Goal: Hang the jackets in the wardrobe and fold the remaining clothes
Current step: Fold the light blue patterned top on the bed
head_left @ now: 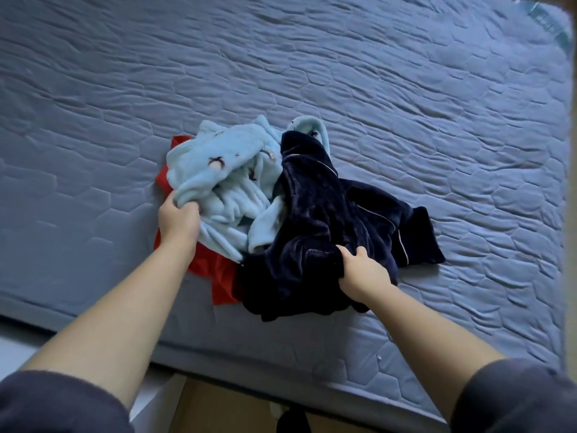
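Head view looks straight down on the pile, so let's start there. Three garments lie heaped together near the front edge of the mattress (421, 98): a light blue fleece (224, 170) with small embroidered marks, a navy plush garment (324, 214) with thin white piping, and a red piece (218, 273) mostly buried under the other two.

The left hand (178, 220) has its fingers curled tight into a bunch of the blue fleece at the pile's left side. The right hand (363, 273) is clamped on a fold of the navy garment at its near edge, thumb on top, fingers tucked under the cloth. Both grips look firm.

I'd call this the sorting step: the heap is being pulled apart so each item can be told from the next, and nothing is folded or hung yet. Whether either piece counts as a jacket I can't say from here; the piping hints at a front opening, no more.

The next move calls for drawing the two apart without dragging the red one along — the blue overlaps the navy in the middle, so it needs a lift rather than a slide.

As for containers — no basket, hanger or wardrobe shows. Everything sits loose on the bed.
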Available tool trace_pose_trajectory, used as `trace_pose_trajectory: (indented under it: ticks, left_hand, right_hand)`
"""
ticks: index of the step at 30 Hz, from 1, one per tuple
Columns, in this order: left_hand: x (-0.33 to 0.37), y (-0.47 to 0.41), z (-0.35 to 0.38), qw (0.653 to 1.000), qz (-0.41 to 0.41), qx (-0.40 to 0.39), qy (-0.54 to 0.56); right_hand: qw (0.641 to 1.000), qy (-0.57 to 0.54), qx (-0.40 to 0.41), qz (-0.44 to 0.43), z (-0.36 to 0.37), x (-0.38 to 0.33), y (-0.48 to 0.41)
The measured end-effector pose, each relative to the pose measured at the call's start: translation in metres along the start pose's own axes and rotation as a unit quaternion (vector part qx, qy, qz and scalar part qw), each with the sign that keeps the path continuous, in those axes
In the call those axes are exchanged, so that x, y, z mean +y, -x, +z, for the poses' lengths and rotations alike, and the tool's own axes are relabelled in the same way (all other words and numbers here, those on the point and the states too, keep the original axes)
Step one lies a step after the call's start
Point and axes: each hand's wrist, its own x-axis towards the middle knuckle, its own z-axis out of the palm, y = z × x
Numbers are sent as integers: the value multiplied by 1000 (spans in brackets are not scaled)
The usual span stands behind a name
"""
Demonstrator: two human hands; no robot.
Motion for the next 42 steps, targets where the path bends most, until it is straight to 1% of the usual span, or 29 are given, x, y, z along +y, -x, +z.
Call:
trace_pose_trajectory:
  ticks: [1, 2, 5, 8, 11, 13, 14, 16, 18, 19, 21, 23, 24, 25, 28, 30, 34, 38, 40, 42]
  left_hand:
    - [10, 5, -1, 999, 7, -13, 47]
    - [22, 11, -3, 997, 19, -29, 67]
    - [60, 38, -6, 990, 76, -91, 77]
    - [104, 71, -12, 982, 121, -103, 102]
    - [164, 115, -22, 966, 129, -128, 182]
    - [210, 149, -32, 952, 139, -162, 219]
    - [232, 166, -38, 947, 142, -176, 230]
    - [270, 200, -54, 937, 150, -200, 244]
    - [301, 234, -70, 928, 156, -218, 260]
    - [314, 250, -77, 924, 152, -222, 271]
    - [338, 282, -88, 918, 136, -224, 298]
    - [356, 312, -97, 910, 122, -228, 325]
    - [363, 326, -101, 905, 119, -232, 335]
    - [370, 338, -104, 902, 119, -237, 341]
    - [381, 368, -114, 897, 137, -251, 338]
    - [383, 384, -117, 897, 151, -250, 331]
    - [376, 414, -113, 899, 187, -242, 312]
    - [364, 440, -100, 902, 195, -272, 274]
    - [358, 453, -91, 906, 192, -282, 251]
    - [353, 469, -84, 912, 183, -275, 242]
  right_hand:
    - [1000, -10, -15, 2, -4, -1, 5]
    - [999, -18, -29, 3, -10, -2, 11]
    - [998, -37, -47, -2, -35, -4, 33]
    - [997, -69, -23, -40, -64, -8, 59]
    - [984, -144, 3, -106, -92, -21, 92]
    - [967, -208, 15, -149, -111, -30, 120]
    - [952, -257, 20, -165, -122, -35, 137]
    - [909, -364, 47, -197, -144, -43, 172]
    - [869, -435, 76, -221, -164, -46, 207]
    - [856, -459, 80, -224, -170, -46, 224]
    - [846, -477, 93, -222, -175, -43, 254]
    - [849, -478, 124, -187, -174, -36, 281]
    - [848, -482, 143, -166, -173, -30, 292]
    - [838, -498, 163, -152, -171, -24, 301]
    - [787, -561, 220, -133, -175, 4, 326]
    - [768, -575, 253, -126, -179, 27, 339]
    - [747, -578, 301, -133, -186, 73, 363]
    - [704, -593, 351, -171, -197, 115, 395]
    - [696, -597, 358, -172, -205, 140, 408]
    - [703, -589, 369, -151, -214, 167, 420]
